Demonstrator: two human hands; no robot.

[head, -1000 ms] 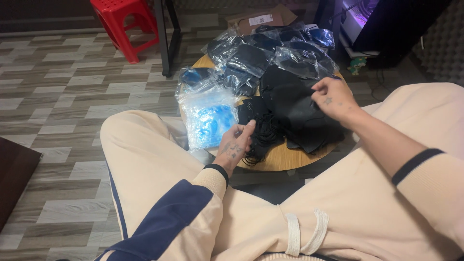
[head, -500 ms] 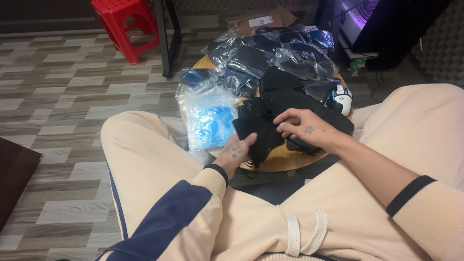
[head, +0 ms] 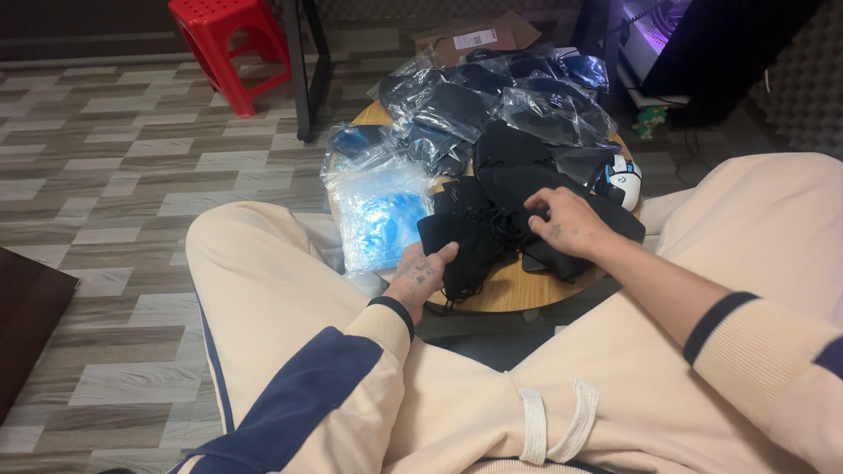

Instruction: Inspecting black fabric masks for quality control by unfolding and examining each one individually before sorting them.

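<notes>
Both hands unmoved, right hand (head: 562, 226) — left hand (head: 420, 274) — on black masks (head: 474, 237)

Clear plastic bag of light-blue items (head: 379, 215): left edge of tabletop (head: 509, 288). Clear bags with dark contents (head: 492, 96): heaped at far side. Flat brown cardboard box (head: 479, 37) with white label (head: 475, 39): on floor beyond.

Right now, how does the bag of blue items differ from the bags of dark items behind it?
The blue bag holds light blue contents; the dark bags hold black ones. The blue bag lies alone at the round table's left edge; the dark bags are heaped at its far side. Both are clear plastic, untouched by either hand.
</notes>
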